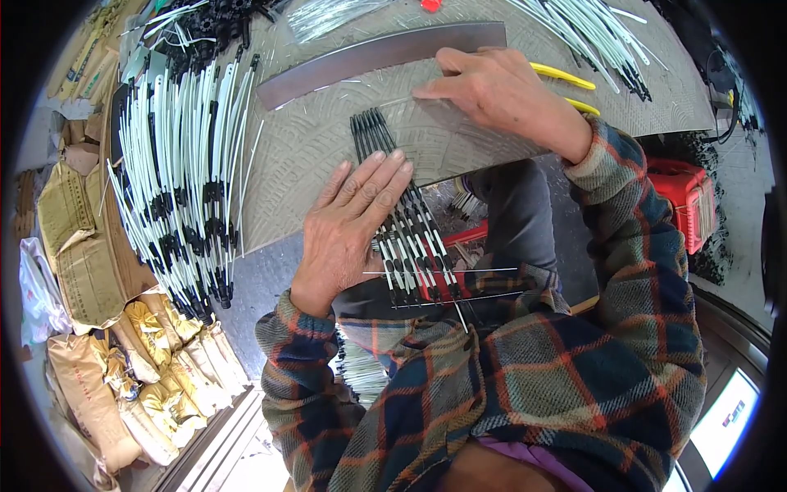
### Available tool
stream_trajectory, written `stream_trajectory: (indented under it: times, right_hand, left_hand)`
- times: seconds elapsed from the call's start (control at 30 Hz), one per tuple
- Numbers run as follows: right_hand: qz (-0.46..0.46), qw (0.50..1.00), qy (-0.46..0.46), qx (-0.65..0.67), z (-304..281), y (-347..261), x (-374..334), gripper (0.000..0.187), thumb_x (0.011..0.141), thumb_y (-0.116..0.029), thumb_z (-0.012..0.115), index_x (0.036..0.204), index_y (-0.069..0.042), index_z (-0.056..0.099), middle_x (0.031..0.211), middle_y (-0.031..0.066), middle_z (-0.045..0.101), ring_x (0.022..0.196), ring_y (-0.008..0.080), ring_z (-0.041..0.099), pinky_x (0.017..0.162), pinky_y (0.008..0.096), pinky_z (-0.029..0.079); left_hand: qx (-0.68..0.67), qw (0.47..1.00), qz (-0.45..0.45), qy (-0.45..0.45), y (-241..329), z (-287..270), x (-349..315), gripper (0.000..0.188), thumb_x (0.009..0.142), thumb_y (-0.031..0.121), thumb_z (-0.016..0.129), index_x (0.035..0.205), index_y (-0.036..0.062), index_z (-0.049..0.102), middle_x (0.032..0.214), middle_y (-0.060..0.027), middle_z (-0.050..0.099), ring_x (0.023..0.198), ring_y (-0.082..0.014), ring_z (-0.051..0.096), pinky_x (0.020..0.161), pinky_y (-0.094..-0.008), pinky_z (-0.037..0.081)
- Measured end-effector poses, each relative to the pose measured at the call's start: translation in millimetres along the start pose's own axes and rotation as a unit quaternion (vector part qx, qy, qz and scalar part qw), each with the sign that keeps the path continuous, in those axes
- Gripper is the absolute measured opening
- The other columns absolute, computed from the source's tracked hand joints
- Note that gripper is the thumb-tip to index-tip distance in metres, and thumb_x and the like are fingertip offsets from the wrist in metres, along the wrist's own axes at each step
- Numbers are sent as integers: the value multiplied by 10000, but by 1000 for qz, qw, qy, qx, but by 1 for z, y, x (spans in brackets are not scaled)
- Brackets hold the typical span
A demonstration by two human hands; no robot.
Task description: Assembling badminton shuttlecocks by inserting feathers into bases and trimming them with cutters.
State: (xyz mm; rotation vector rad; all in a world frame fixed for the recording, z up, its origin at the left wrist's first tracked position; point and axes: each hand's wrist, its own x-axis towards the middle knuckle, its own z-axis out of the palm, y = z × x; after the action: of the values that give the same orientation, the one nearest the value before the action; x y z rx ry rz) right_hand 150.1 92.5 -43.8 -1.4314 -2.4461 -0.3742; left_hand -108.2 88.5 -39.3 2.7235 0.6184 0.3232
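1. Your left hand [348, 221] lies flat, palm down, fingers extended and released, pressing on a row of white rods with black tips [406, 238]. It grasps nothing.
2. That row lies side by side at the near edge of the patterned work board [303, 156]. The black tips at its far end rest on the board; the near end overhangs the edge above your lap.
3. Your right hand [492, 86] rests palm down farther back on the board, fingers spread and loosely curved, fingertips touching the board beside a long grey metal strip [377, 57]. It clenches nothing that you can see.
4. The 2 hands are apart; the rods' black tips lie between them.
5. A large heap of the same white rods [176, 172] lies to your left, partly on the board's left edge.
6. A second heap of white rods [590, 33] lies at the far right of the board.
7. Yellow-handled pliers [566, 82] lie just behind your right wrist.
8. A red crate [689, 197] stands to your right; tan sacks [82, 238] stand on the floor to your left.
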Motion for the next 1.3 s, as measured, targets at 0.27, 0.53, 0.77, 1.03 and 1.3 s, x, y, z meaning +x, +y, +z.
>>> stream_trajectory:
  times: [0.27, 0.53, 0.77, 1.03, 1.3]
  right_hand:
    - [-13, 1000, 2, 2, 4, -1, 1, 284, 741, -110, 551, 998, -210, 619, 806, 38, 462, 623, 216, 553, 546, 330, 429]
    - [2, 1000, -2, 19, 7, -1, 5, 244, 772, -122, 528, 989, -205, 605, 805, 41, 476, 644, 240, 548, 540, 363, 421]
    - [-5, 999, -30, 29, -1, -8, 11, 181, 782, -129, 526, 946, -175, 588, 809, 45, 483, 647, 243, 551, 543, 367, 424]
    - [-23, 998, 14, 48, 10, -9, 23, 89, 791, -150, 531, 872, -126, 560, 781, 41, 500, 657, 257, 564, 551, 363, 432]
    - [-9, 998, -30, 55, -2, -19, 24, 151, 772, -123, 552, 908, -146, 613, 775, 36, 511, 681, 250, 575, 549, 355, 430]
  left_hand:
    - [-9, 1000, -3, 1, 1, 0, 1, 735, 653, 430, 557, 1304, 124, 407, 1331, -56, 417, 1231, -225, 391, 1033, -401, 267]
    - [0, 1000, -9, 0, 1, 1, -1, 744, 644, 381, 575, 1317, 127, 384, 1347, -51, 397, 1238, -219, 379, 1034, -387, 271]
    - [-4, 1000, -11, 1, 1, -1, -3, 859, 502, 180, 641, 1316, 125, 371, 1348, -32, 392, 1234, -204, 378, 1040, -364, 285]
    - [32, 999, 25, 15, -9, 10, -7, 779, 700, 590, 441, 1303, 99, 403, 1324, -70, 421, 1227, -256, 390, 1030, -404, 276]
    - [18, 999, 32, 16, -12, 10, -10, 878, 630, 636, 427, 1328, 107, 363, 1355, -60, 380, 1239, -255, 372, 1040, -403, 257]
